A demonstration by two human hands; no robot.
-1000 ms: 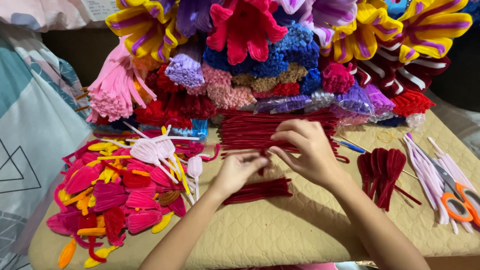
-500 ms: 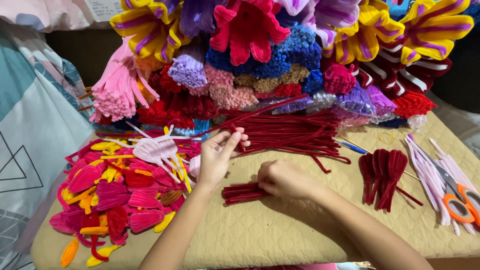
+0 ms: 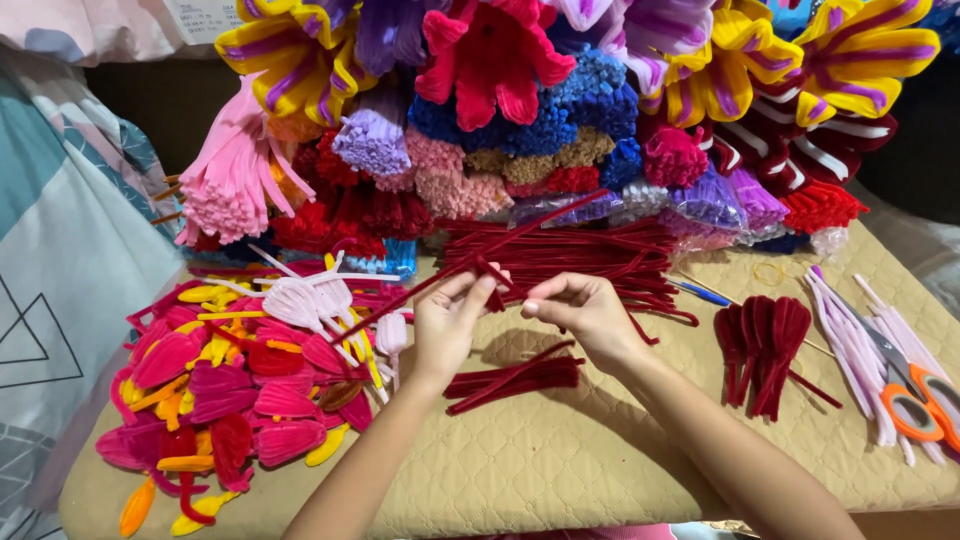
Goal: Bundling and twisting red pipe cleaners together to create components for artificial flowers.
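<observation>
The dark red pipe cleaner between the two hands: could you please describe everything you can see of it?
The dark red pipe cleaner is a thin, fuzzy stem, seemingly chenille over wire. It slants from lower left up to the right, above the beige quilted mat. The left hand and right hand pinch it near its middle, where it looks bent into a small kink. Its far end crosses the loose pile of matching stems.

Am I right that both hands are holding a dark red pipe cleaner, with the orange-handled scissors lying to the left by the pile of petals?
Not quite: the head view shows the orange-handled scissors at the far right. Both the left hand and right hand do hold the dark red pipe cleaner.
</observation>
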